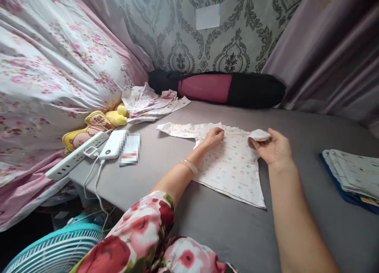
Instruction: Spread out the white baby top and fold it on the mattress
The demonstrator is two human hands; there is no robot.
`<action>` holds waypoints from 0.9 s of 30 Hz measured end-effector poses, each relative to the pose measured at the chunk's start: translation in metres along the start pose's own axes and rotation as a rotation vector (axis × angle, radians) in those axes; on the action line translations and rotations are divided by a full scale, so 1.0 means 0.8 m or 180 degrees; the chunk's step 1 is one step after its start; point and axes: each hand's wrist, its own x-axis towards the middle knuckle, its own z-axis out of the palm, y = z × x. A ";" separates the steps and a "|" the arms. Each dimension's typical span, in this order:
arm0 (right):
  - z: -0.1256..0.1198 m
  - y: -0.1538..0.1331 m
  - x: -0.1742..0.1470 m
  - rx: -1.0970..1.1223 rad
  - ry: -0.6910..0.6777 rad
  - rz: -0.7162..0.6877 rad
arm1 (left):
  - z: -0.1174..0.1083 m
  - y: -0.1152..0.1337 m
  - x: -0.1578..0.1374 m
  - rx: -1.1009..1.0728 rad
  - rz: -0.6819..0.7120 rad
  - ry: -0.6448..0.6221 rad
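A small white baby shirt (233, 166) with a faint pastel print lies spread on the grey sheet. One of its sleeves stretches out to the left. My left hand (214, 137) rests on the upper part of the shirt, fingers curled in and closed on the fabric; a pale bangle circles that wrist. At the shirt's right side, my right hand (276, 147) grips the other sleeve (259, 135) between thumb and fingers, its end raised off the sheet and folded over toward the shirt.
Folded clothes (355, 174) lie at the right edge, and more baby clothes (151, 103) are piled back left. A long black and maroon bag (204, 88) lines the wall. Power strip (78, 156), white power bank (114, 144) and yellow plush (97, 123) sit left, above a fan (59, 245).
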 end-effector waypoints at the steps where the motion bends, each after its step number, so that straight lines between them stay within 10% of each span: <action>1: 0.005 0.009 -0.003 0.0041 -0.0052 0.0035 | -0.001 -0.003 -0.003 -0.0061 0.0016 0.0033; 10: 0.022 0.041 -0.024 -0.0465 -0.0475 0.0624 | -0.003 0.000 -0.016 0.0255 0.0168 0.0391; 27: -0.043 -0.018 0.005 -0.0441 0.0267 -0.0106 | -0.004 -0.029 -0.013 0.0020 0.0974 0.0582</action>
